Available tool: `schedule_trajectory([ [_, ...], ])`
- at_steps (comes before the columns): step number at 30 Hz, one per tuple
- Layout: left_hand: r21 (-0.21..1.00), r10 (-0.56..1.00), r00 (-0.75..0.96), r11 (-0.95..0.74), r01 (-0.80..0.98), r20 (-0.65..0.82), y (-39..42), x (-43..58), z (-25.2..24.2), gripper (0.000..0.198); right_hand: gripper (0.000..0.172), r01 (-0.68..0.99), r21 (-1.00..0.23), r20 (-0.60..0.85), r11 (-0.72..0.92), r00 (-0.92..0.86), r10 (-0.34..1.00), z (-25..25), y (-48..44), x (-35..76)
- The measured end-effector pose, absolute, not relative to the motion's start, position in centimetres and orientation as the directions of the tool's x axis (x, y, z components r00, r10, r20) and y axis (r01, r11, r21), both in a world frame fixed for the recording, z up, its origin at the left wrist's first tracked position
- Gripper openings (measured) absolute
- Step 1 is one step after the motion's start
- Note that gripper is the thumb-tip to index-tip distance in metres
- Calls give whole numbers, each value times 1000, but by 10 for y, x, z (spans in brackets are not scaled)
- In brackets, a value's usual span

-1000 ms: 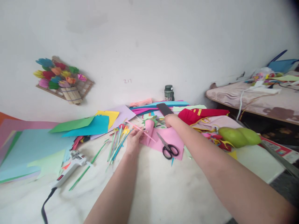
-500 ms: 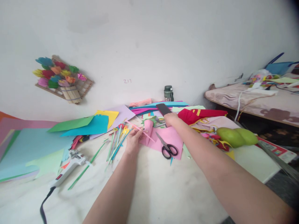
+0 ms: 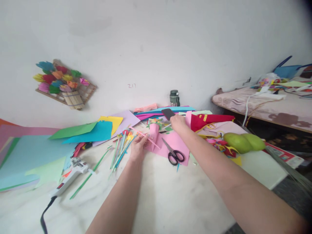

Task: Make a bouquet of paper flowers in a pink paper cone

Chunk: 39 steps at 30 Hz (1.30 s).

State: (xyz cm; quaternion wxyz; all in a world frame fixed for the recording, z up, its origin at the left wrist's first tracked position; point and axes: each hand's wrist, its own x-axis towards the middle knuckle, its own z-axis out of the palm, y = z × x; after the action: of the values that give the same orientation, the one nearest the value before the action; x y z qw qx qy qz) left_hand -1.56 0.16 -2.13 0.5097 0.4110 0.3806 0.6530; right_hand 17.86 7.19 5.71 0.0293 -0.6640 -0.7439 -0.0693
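White marbled tabletop, white wall behind. Black-handled metal scissors lie on a flat pink paper sheet. Left of scissors: left hand pinching a thin pink paper stick. Beyond scissors: right hand beside a dark rectangular phone; can't tell its grip.

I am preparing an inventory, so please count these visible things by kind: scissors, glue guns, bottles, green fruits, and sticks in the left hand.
Scissors: 1
Glue gun: 1
Bottle: 1
Green fruits: 2
Pink stick in left hand: 1
Total: 6
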Motion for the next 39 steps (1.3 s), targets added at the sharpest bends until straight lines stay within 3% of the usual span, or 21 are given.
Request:
schedule_trajectory([
  [4, 917, 979, -129, -194, -348, 158, 1, -16, -22, 35, 33, 994, 92, 243, 63, -83, 966, 54, 65, 180],
  [12, 919, 979, -109, -198, -341, 171, 1, -17, -23, 32, 34, 950, 268, 372, 162, -257, 892, 50, 68, 184],
  [22, 917, 978, -125, -198, -347, 164, 1, -16, -22, 35, 36, 992, 122, 464, 12, -68, 883, 63, 78, 196],
  [28, 874, 956, -261, -238, -424, 134, 2, -23, -13, 39, 35, 989, -121, 435, -81, 126, 892, 76, 72, 209],
  [31, 846, 940, -315, -272, -459, 131, -1, -30, -3, 37, 41, 945, -323, 404, 56, 84, 911, 71, 70, 205],
  [34, 836, 929, -348, -285, -469, 122, -8, -37, 6, 35, 43, 806, -531, 460, 262, 14, 888, 63, 73, 196],
  [39, 859, 918, -378, -284, -426, 117, -21, -47, 8, 36, 47, 634, -677, 587, 374, 159, 793, 67, 90, 191],
])
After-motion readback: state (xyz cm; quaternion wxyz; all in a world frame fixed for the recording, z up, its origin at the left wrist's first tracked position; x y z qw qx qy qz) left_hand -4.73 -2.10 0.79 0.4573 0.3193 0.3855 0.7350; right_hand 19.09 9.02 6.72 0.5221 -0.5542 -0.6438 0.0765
